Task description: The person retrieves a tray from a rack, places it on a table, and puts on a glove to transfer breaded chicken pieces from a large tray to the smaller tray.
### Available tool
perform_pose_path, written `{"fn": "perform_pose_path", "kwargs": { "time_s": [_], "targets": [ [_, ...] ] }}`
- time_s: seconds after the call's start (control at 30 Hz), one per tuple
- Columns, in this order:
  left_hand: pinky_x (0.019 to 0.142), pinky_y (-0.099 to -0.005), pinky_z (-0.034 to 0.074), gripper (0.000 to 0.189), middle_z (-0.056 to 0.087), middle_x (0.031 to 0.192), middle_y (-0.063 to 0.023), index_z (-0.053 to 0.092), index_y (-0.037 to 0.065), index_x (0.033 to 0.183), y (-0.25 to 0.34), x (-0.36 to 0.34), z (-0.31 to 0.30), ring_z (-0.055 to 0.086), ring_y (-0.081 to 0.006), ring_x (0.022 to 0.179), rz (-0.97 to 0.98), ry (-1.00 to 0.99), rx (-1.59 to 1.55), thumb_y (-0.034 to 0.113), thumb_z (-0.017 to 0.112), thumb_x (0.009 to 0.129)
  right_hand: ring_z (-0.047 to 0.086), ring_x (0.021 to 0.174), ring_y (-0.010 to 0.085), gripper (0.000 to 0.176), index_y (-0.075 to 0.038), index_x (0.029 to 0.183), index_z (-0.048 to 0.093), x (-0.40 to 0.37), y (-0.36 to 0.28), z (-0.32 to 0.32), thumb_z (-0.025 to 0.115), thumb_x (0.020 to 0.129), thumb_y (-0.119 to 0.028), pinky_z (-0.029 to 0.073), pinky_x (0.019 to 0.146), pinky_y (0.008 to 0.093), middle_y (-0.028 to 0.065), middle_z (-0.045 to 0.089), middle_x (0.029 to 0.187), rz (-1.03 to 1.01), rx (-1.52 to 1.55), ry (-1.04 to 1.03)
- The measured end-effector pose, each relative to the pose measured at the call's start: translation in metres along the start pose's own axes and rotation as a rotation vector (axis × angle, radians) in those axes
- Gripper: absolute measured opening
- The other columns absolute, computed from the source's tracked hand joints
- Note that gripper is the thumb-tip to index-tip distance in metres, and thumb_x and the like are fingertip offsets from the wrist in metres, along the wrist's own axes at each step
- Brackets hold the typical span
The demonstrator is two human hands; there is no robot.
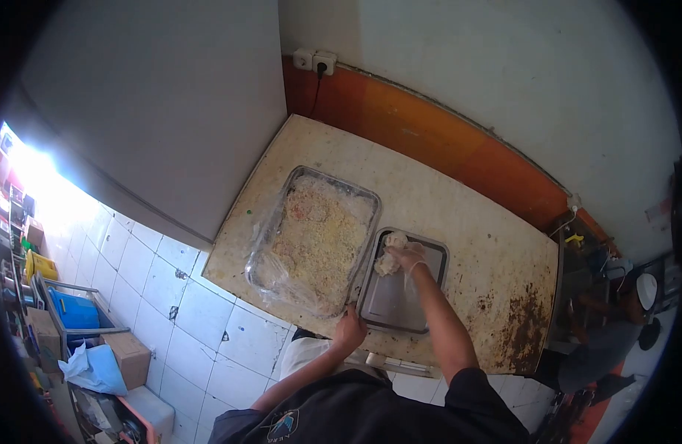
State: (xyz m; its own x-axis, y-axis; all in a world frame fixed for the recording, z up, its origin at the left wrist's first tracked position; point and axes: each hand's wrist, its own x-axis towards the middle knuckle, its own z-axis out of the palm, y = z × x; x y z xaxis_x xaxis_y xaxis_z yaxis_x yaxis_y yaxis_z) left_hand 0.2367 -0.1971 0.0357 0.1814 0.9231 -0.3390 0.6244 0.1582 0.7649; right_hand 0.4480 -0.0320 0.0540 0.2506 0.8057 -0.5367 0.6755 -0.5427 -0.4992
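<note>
Crumb-filled tray lies on the desk, just beside a smaller tray. The right hand, plastic-gloved and partly curled, touches pale coated lumps in the latter; the left hand, loosely curled, is at the trays' near corners — I cannot tell whether either grips.

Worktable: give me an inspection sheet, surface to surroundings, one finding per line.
Surface: pale table, stained, with a brown patch at its right end.
Job's things: large tray with yellowish crumbs and plastic film; smaller tray beside it, pale lumps toward its far left corner.
Clutter: cardboard box and blue sheet off the table, left.
Hands: right hand, in a clear glove, has its fingers at the lumps; left hand is by the smaller tray's near left corner, grip unclear.
Cables: black cord plugged into a wall socket.
Surroundings: tiled floor; another person at right.
</note>
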Motion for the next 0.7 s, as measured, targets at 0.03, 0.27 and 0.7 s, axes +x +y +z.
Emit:
{"fn": "perform_pose_path", "kwargs": {
  "time_s": [0.03, 0.27, 0.7],
  "targets": [
    [0.067, -0.0549, 0.045, 0.045, 0.058, 0.079, -0.0309, 0.032, 0.0, 0.121, -0.001, 0.0, 0.002, 0.057, -0.0473, 0.072, 0.006, 0.002, -0.013, 0.01, 0.047, 0.079, 0.062, 0.087, 0.0288, 0.052, -0.005, 0.09, 0.068, 0.001, 0.007, 0.008, 0.07, 0.06, -0.048, 0.047, 0.078, 0.0377, 0.0168, 0.066, 0.089, 0.006, 0.068, 0.113],
    [0.068, -0.0539, 0.045, 0.049, 0.058, 0.08, -0.0303, 0.03, -0.002, 0.123, -0.004, 0.005, 0.011, 0.057, -0.0458, 0.074, 0.069, -0.022, 0.003, 0.01, 0.048, 0.078, 0.063, 0.09, 0.0318, 0.052, 0.001, 0.091, 0.066, -0.019, -0.035, 0.011, 0.071, 0.061, -0.041, 0.049, 0.079, 0.0376, 0.0205, 0.064, 0.094, 0.162, -0.119, 0.231],
    [0.066, -0.0529, 0.046, 0.054, 0.058, 0.079, -0.0303, 0.027, -0.002, 0.124, -0.007, 0.01, 0.015, 0.058, -0.0453, 0.072, 0.06, -0.073, 0.027, 0.011, 0.05, 0.077, 0.062, 0.093, 0.0326, 0.055, 0.004, 0.09, 0.063, -0.008, -0.022, 0.019, 0.073, 0.056, -0.037, 0.049, 0.08, 0.0372, 0.0238, 0.063, 0.097, 0.323, 0.111, 0.307]
  ]
}}
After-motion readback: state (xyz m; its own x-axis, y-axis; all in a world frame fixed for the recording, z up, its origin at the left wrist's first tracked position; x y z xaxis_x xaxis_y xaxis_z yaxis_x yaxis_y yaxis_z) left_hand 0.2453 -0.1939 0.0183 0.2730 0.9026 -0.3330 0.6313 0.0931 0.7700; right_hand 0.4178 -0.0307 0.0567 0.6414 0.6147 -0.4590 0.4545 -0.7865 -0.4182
